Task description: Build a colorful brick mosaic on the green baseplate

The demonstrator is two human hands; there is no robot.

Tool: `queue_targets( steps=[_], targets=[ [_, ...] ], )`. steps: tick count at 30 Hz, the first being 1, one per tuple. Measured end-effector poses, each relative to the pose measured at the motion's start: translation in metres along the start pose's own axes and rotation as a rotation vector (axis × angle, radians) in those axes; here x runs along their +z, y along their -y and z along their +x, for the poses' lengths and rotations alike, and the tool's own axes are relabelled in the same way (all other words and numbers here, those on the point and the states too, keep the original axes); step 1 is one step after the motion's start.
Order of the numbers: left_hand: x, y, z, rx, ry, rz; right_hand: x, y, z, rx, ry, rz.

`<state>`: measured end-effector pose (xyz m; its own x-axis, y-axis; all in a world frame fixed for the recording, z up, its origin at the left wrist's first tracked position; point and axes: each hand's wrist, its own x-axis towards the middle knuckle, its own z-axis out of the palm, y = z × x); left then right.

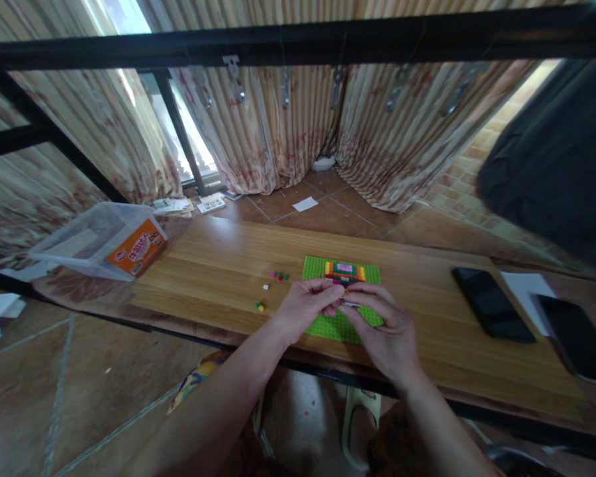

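Note:
A bright green studded baseplate (342,329) lies on the wooden board, with rows of coloured toy bricks (344,270) built up near its far edge in red, yellow, orange, green and pink. Over its middle, my left hand (308,305) and my right hand (385,324) meet with pinched fingers. A small pale piece (350,304) shows at my right fingertips. What my left fingertips grip is hidden. Left of the baseplate lie several loose bricks (280,276), a white brick (265,287) and a green and yellow pair (261,306).
A clear plastic box (87,255) with an orange label stands at the board's left end. Two dark phones (491,303) (579,338) and white paper (524,298) lie at the right. A black metal bar (298,43) crosses in front of the curtains (258,132).

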<state>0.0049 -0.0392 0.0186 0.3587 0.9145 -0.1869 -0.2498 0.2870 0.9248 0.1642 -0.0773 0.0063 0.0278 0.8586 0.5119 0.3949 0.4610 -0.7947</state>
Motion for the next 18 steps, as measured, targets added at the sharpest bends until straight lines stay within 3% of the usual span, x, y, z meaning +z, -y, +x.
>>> queue_targets(
  steps=[4,11,14,18],
  targets=[
    [0.004,0.004,-0.001,-0.028,0.008,-0.001,0.000,-0.003,-0.002,0.003,-0.038,-0.050],
    [0.007,0.005,-0.001,-0.005,0.005,0.042,-0.003,-0.003,-0.001,-0.020,0.014,-0.067],
    [0.002,0.004,0.000,0.090,-0.027,0.211,-0.008,-0.009,0.002,0.011,-0.001,-0.101],
    [-0.009,0.005,0.000,0.352,-0.188,0.621,-0.016,-0.023,0.005,0.119,-0.128,-0.139]
  ],
)
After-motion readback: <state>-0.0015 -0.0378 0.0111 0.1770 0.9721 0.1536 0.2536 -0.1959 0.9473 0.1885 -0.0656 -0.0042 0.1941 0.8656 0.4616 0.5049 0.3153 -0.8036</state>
